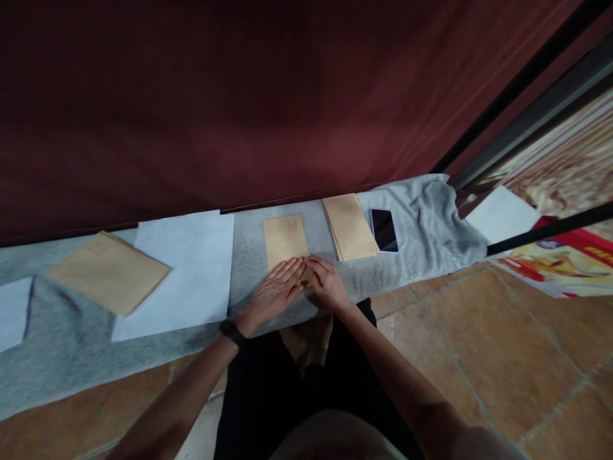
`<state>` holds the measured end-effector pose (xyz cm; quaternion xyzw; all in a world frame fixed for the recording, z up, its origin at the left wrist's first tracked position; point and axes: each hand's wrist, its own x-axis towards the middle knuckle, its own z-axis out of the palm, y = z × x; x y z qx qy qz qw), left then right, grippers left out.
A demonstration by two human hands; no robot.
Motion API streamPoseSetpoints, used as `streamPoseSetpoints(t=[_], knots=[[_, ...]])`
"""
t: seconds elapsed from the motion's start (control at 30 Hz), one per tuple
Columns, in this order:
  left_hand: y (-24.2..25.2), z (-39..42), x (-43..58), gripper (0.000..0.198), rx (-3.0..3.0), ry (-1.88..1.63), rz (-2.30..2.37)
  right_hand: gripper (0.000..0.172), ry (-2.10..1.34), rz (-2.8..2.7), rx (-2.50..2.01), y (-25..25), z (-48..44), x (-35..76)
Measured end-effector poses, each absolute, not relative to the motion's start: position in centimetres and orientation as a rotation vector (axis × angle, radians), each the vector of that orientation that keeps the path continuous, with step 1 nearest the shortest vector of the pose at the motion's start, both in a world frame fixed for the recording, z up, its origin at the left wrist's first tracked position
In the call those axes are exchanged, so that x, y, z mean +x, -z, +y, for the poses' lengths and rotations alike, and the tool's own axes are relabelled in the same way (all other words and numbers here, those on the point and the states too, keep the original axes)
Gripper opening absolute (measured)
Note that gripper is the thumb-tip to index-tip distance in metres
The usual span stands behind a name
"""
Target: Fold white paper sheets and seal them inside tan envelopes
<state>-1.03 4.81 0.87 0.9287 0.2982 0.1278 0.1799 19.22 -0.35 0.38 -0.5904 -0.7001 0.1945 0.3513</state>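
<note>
A brown paper envelope (285,236) lies lengthwise in front of me, with small reddish print near its far right corner. My left hand (278,289) rests flat on its near part, fingers stretched out together. Bent fingers of my right hand (328,284) pinch the envelope's near right edge, close to the left fingertips. Both hands cover much of that near end, so its fold is partly hidden. To the right sits a small stack of brown envelopes (352,227), its edges slightly fanned.
A phone (384,230) lies beside the right stack. On the left, more brown envelopes (112,271) overlap white paper sheets (191,275). Grey cloth (407,268) covers the narrow surface before a dark red curtain (287,115). A colourful box (565,259) stands at right.
</note>
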Motion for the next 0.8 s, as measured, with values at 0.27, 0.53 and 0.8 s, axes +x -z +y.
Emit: streamPoseSetpoints(t=[0.27,0.53,0.8], knots=[[-0.8,3.3,-3.2,0.048,2.573,-0.450,0.844,0.042,-0.526,-2.159,-1.457,-0.8,3.9,19.1],[-1.1,3.0,-3.1,0.040,2.504,-0.556,0.890,0.052,-0.452,-2.166,-1.485,0.1,8.6,18.8],[-1.2,3.0,-3.2,0.032,2.427,-0.681,0.900,0.051,-0.417,-2.153,-1.523,0.0,10.1,18.7]])
